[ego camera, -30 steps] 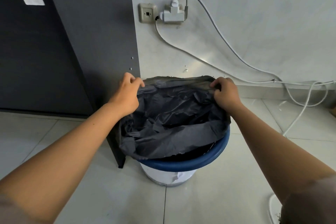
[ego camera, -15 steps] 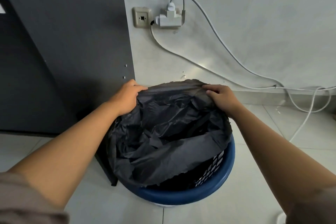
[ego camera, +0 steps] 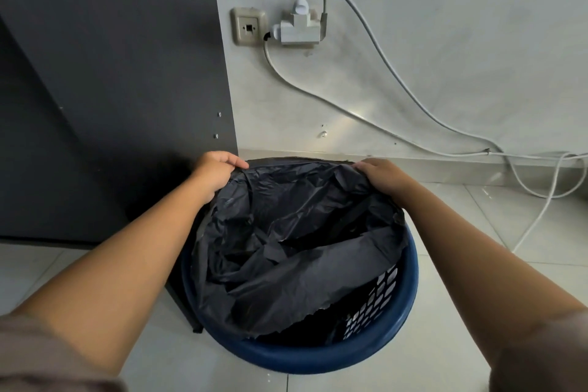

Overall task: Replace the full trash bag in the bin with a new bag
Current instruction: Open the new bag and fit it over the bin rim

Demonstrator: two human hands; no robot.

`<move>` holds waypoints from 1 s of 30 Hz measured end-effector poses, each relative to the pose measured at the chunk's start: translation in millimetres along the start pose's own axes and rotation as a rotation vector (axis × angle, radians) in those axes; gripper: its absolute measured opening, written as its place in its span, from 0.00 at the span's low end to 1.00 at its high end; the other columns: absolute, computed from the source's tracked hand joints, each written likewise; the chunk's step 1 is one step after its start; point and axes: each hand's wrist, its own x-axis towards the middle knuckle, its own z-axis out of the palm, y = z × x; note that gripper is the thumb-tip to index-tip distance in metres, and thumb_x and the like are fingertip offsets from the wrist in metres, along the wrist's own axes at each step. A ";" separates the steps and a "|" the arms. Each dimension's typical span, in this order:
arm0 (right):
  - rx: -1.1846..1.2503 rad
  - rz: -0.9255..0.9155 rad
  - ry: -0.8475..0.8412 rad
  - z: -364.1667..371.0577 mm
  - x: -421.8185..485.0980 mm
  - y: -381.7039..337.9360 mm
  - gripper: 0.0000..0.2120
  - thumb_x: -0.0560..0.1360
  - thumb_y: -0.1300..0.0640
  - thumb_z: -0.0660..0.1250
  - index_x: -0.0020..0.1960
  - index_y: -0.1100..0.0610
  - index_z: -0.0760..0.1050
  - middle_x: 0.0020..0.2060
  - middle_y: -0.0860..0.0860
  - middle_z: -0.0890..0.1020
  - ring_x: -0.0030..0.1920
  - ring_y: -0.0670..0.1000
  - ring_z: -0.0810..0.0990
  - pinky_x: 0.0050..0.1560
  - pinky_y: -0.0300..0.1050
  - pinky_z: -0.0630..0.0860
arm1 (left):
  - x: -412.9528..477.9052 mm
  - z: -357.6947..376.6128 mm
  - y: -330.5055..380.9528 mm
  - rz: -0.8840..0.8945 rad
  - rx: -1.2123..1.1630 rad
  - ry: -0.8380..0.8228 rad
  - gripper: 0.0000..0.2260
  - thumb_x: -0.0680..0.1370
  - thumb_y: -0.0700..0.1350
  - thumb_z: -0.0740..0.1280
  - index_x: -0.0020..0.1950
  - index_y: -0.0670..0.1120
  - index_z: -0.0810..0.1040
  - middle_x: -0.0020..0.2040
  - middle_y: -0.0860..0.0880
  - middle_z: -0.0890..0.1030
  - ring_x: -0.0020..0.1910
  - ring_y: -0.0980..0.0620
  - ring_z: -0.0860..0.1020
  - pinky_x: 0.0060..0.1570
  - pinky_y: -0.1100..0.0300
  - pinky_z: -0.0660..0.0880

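Note:
A round bin with a blue rim (ego camera: 318, 360) and a mesh wall stands on the tiled floor against the wall. A crumpled black trash bag (ego camera: 296, 242) lies in its mouth, spread over the far and left parts of the rim; its near edge hangs loose inside, and the mesh shows at the near right. My left hand (ego camera: 213, 173) grips the bag's edge at the far left of the rim. My right hand (ego camera: 381, 175) grips the bag's edge at the far right.
A dark grey cabinet panel (ego camera: 127, 73) stands right beside the bin on the left. On the wall behind are a socket (ego camera: 248, 27) and a white plug adapter (ego camera: 299, 29). White cables (ego camera: 541, 200) trail along the wall and over the floor at right.
The view has come closer and more over the bin. Both hands have carried the bag's far edge back and down toward the far rim, and the bag's mouth is spread wider.

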 end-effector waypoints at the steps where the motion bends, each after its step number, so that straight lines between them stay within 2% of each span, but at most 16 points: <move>1: 0.006 0.024 -0.015 -0.7 -0.1 -1.0 0.16 0.79 0.54 0.56 0.51 0.62 0.79 0.53 0.56 0.80 0.52 0.54 0.76 0.54 0.45 0.69 | -0.7 -1.2 0.2 -0.017 -0.002 -0.026 0.16 0.80 0.32 0.54 0.50 0.41 0.81 0.51 0.42 0.78 0.35 0.54 0.71 0.35 0.67 0.69; 3: 0.014 0.077 -0.036 -1.6 -1.7 -3.6 0.17 0.80 0.52 0.56 0.53 0.64 0.78 0.52 0.56 0.77 0.50 0.53 0.74 0.52 0.44 0.68 | -1.2 -4.5 0.1 -0.070 -0.012 -0.044 0.19 0.79 0.30 0.51 0.57 0.39 0.80 0.56 0.40 0.79 0.41 0.49 0.75 0.44 0.62 0.72; 5: 0.053 0.106 -0.073 -2.3 -4.8 -5.1 0.18 0.80 0.49 0.57 0.58 0.61 0.77 0.52 0.53 0.76 0.52 0.53 0.75 0.54 0.43 0.68 | -2.9 -7.4 1.7 -0.106 -0.003 -0.062 0.21 0.78 0.29 0.50 0.59 0.40 0.80 0.60 0.39 0.79 0.48 0.46 0.76 0.50 0.60 0.72; 7: 0.093 0.108 -0.144 -2.2 -6.7 -5.9 0.19 0.79 0.45 0.58 0.59 0.58 0.77 0.55 0.52 0.78 0.54 0.52 0.77 0.58 0.44 0.71 | -6.0 -9.3 4.2 -0.119 -0.001 -0.093 0.21 0.78 0.29 0.50 0.61 0.39 0.78 0.61 0.39 0.78 0.50 0.46 0.75 0.52 0.60 0.71; 9: 0.108 0.138 -0.207 -1.7 -6.0 -5.0 0.24 0.77 0.40 0.59 0.60 0.57 0.78 0.58 0.54 0.80 0.56 0.55 0.79 0.64 0.50 0.72 | -8.9 -10.4 6.3 -0.127 -0.005 -0.127 0.19 0.78 0.30 0.52 0.62 0.38 0.77 0.58 0.39 0.78 0.51 0.46 0.75 0.52 0.59 0.71; 11: 0.090 0.205 -0.231 -2.3 -5.4 -3.5 0.28 0.76 0.37 0.58 0.59 0.59 0.78 0.57 0.56 0.80 0.56 0.56 0.80 0.64 0.52 0.73 | -10.4 -11.1 6.4 -0.175 -0.001 -0.153 0.14 0.77 0.33 0.57 0.58 0.36 0.78 0.53 0.39 0.79 0.47 0.45 0.76 0.48 0.58 0.72; 13: 0.060 0.230 -0.208 -2.7 -4.6 -1.4 0.29 0.76 0.37 0.56 0.59 0.60 0.78 0.55 0.56 0.80 0.56 0.57 0.79 0.62 0.50 0.73 | -11.9 -11.6 5.5 -0.205 0.041 -0.160 0.09 0.77 0.36 0.59 0.48 0.36 0.78 0.47 0.38 0.79 0.39 0.45 0.75 0.39 0.59 0.70; 15: 0.061 0.198 -0.144 -2.4 -5.1 1.2 0.27 0.77 0.39 0.56 0.58 0.61 0.78 0.54 0.56 0.79 0.55 0.57 0.78 0.58 0.48 0.73 | -13.7 -12.2 4.9 -0.183 0.118 -0.146 0.09 0.80 0.42 0.59 0.44 0.41 0.75 0.44 0.43 0.76 0.40 0.47 0.73 0.40 0.59 0.67; 18: 0.040 0.067 -0.030 -5.5 -11.4 5.1 0.24 0.78 0.42 0.57 0.56 0.61 0.77 0.54 0.56 0.79 0.56 0.56 0.78 0.59 0.50 0.72 | -20.3 -13.6 1.0 -0.034 0.240 -0.069 0.13 0.80 0.50 0.59 0.55 0.43 0.76 0.51 0.46 0.74 0.52 0.47 0.73 0.52 0.58 0.65; 21: -0.074 0.020 0.057 -14.1 -26.0 11.1 0.26 0.73 0.38 0.63 0.61 0.57 0.73 0.57 0.56 0.77 0.58 0.56 0.76 0.61 0.52 0.73 | -40.3 -20.8 -1.1 0.118 0.376 0.013 0.18 0.78 0.49 0.63 0.66 0.44 0.72 0.62 0.42 0.74 0.62 0.44 0.73 0.59 0.56 0.67; 23: -0.149 0.021 0.075 -18.7 -40.1 15.1 0.30 0.69 0.37 0.68 0.63 0.54 0.69 0.58 0.57 0.74 0.57 0.57 0.75 0.58 0.50 0.73 | -57.3 -27.6 -3.4 0.222 0.538 0.023 0.18 0.78 0.46 0.64 0.67 0.47 0.71 0.64 0.41 0.72 0.61 0.43 0.73 0.59 0.56 0.69; 26: -0.299 0.026 0.121 -21.4 -66.0 16.5 0.35 0.66 0.35 0.70 0.64 0.54 0.65 0.59 0.57 0.71 0.57 0.58 0.75 0.54 0.49 0.72 | -85.1 -36.9 -4.9 0.249 0.738 0.017 0.17 0.79 0.45 0.62 0.68 0.49 0.70 0.63 0.41 0.71 0.57 0.43 0.75 0.55 0.53 0.72; 28: -0.371 0.044 0.172 -19.6 -82.4 14.9 0.36 0.66 0.35 0.69 0.63 0.56 0.65 0.55 0.56 0.72 0.54 0.58 0.75 0.48 0.47 0.70 | -105.1 -41.0 -6.5 0.225 0.848 0.029 0.18 0.80 0.46 0.60 0.70 0.50 0.68 0.62 0.40 0.71 0.56 0.41 0.75 0.52 0.51 0.75; 30: -0.366 0.056 0.201 -17.3 -93.1 13.3 0.33 0.67 0.39 0.72 0.60 0.60 0.66 0.48 0.55 0.73 0.50 0.58 0.76 0.45 0.47 0.71 | -121.1 -42.8 -9.4 0.210 0.925 0.044 0.17 0.80 0.45 0.59 0.70 0.50 0.67 0.60 0.41 0.74 0.52 0.42 0.76 0.45 0.53 0.75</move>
